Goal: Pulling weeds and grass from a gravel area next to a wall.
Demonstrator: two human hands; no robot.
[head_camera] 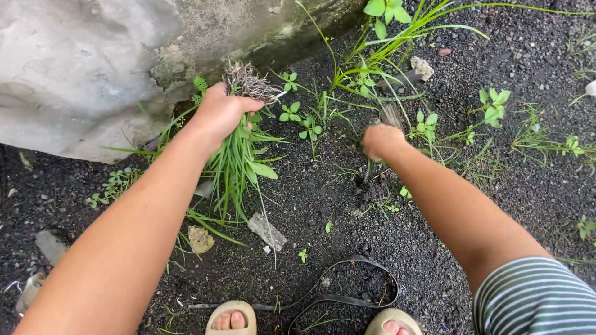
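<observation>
Weeds (239, 155), pulled up roots and all, hang bunched in the left hand (218, 111), whose grip is clenched round the stems just under the pale root tuft (248, 80), leaves pointing down over the dark gravelly soil (347, 217). The right hand (382, 141) is blurred and low at the ground among the standing grass clumps (372, 68); its grip looks closed round something dark, though what it grasps cannot be told. Judging from this, a pull does best taken low on the stems, close to the soil, drawn straight up so the roots come whole, while the left keeps its bundle firm.

Round about: a rough concrete wall (81, 68) stands on the left, small broad-leaved seedlings (493, 105) sprout to the right, and stones and pale fragments (267, 231) lie scattered. A black strap (347, 298) loops on the ground near two sandalled feet (231, 317), close enough to catch a foot. A striped sleeve (534, 298) shows at the lower right
</observation>
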